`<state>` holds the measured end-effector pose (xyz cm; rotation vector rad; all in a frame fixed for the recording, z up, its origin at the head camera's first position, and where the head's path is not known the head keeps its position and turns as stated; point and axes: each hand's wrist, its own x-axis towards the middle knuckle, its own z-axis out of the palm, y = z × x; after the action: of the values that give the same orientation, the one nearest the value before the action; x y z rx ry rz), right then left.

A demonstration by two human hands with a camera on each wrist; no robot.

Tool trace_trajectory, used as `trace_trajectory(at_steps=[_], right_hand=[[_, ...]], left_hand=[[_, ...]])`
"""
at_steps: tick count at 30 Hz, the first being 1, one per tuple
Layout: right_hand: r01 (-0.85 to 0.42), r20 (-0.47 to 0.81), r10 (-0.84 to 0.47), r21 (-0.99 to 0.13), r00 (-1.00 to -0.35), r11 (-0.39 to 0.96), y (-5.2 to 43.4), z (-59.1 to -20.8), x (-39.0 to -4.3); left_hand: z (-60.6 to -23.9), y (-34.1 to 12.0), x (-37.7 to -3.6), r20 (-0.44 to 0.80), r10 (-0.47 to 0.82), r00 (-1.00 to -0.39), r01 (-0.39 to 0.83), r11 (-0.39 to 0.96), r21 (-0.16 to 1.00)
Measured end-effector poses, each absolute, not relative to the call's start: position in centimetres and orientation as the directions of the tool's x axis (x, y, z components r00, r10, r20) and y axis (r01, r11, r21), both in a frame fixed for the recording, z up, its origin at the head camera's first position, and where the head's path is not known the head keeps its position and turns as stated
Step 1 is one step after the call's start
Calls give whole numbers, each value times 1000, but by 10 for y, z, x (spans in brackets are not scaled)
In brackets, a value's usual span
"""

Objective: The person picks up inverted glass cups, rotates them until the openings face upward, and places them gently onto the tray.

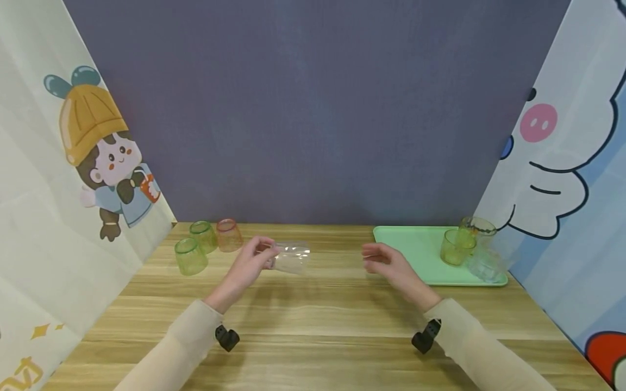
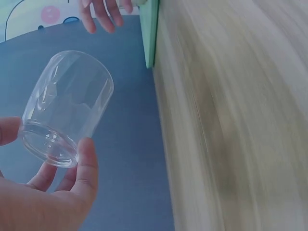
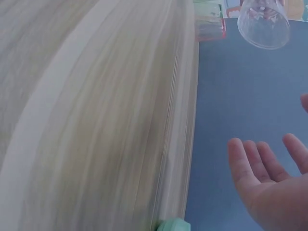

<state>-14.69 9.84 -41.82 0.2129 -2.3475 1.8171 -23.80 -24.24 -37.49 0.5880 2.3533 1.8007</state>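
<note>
Cream sleeves (image 1: 168, 347), each with a small black wrist camera (image 1: 227, 339) at the cuff, lie nearest the head camera, behind the fingers. Beyond them, the left hand (image 1: 246, 266) pinches a clear, colourless tumbler (image 1: 293, 258) above a striped light-wood table (image 1: 318, 331). Left of those fingers stand two translucent green tumblers (image 1: 191, 259) and, just beside them, one translucent pink tumbler (image 1: 230, 238), set close together perhaps to leave the middle free. Right of the right hand (image 1: 393, 270) lies a pale green rectangular tray (image 1: 406, 255) bearing translucent yellow tumblers (image 1: 452, 251) and another clear tumbler (image 1: 484, 267); its rim presumably keeps them together. From the left wrist, thumb and fingertips grip opposite sides of the held tumbler's thick base, probably so its walls stay untouched; it tilts, mouth away from the gripping fingers. From the right wrist, the right fingers reach out, slightly spread and holding nothing, apparently relaxed because they bear no load; the held tumbler hangs well apart from them, mouth facing their way.
</note>
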Motion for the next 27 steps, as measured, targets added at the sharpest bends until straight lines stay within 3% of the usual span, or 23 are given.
trace_trajectory(at_steps=[27], right_hand=[[-211, 206, -59, -972, -977, 100, 72, -411, -148]], left_hand=[[-383, -213, -223, 71, 401, -913, 91, 31, 995]])
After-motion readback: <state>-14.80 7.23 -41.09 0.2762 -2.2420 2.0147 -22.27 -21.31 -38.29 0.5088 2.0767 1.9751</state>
